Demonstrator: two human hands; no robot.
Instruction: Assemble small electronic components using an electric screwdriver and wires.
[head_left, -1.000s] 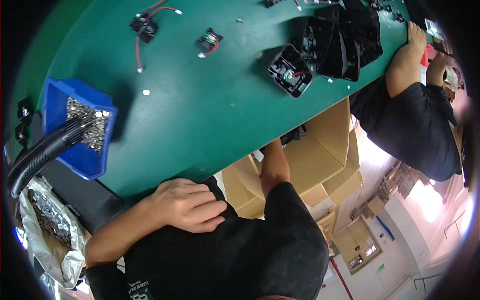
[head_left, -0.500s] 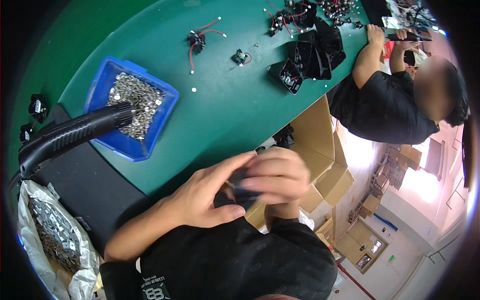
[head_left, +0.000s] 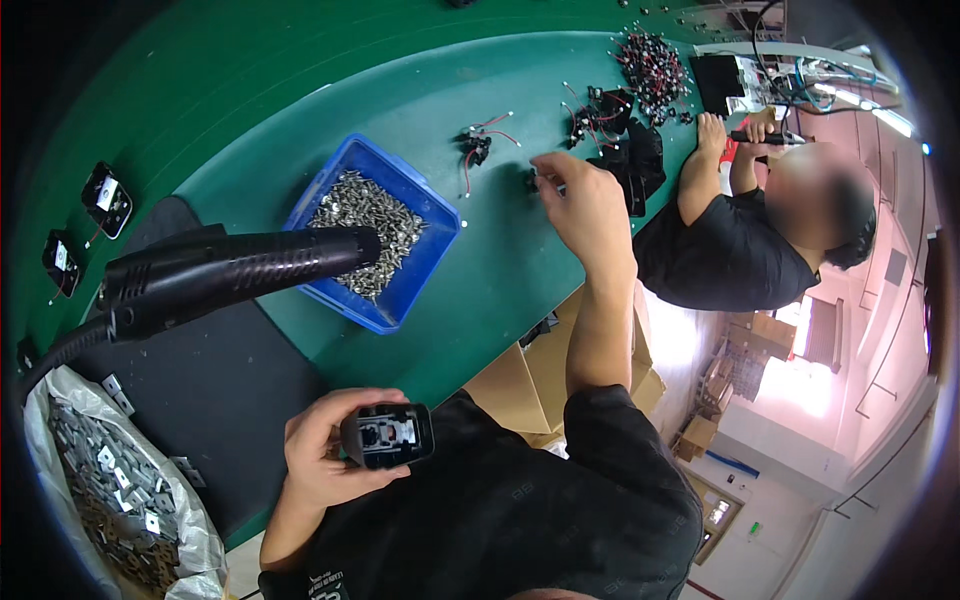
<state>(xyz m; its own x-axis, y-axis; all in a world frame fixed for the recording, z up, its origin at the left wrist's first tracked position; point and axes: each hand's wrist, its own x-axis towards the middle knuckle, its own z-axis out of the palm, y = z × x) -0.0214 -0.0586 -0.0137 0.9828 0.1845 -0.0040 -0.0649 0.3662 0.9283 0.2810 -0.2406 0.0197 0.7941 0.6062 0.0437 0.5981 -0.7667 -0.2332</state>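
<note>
My left hand [head_left: 325,450] is wrapped round a black plastic housing [head_left: 387,436], its open end turned up and some parts showing inside. My right hand [head_left: 585,210] is stretched out over the green table, its fingertips pinched on a small circuit board [head_left: 534,180] that they mostly cover. To the left of those fingers lies a black part with red wires [head_left: 478,150]. A black electric screwdriver [head_left: 230,265] points over a blue bin [head_left: 440,240] full of screws [head_left: 370,225].
A black mat [head_left: 220,390] borders a bag of small metal plates [head_left: 120,480] at lower left. Two black housings [head_left: 107,200] lie far left. Wired parts [head_left: 655,75] are heaped at the back, near black housings [head_left: 640,160]. A co-worker [head_left: 730,240] works at right beside cardboard boxes [head_left: 560,370].
My hands were together on the housing and have parted. The left has moved left with it, turning its open end up; the right has reached forward to the circuit board. The view has shifted.
</note>
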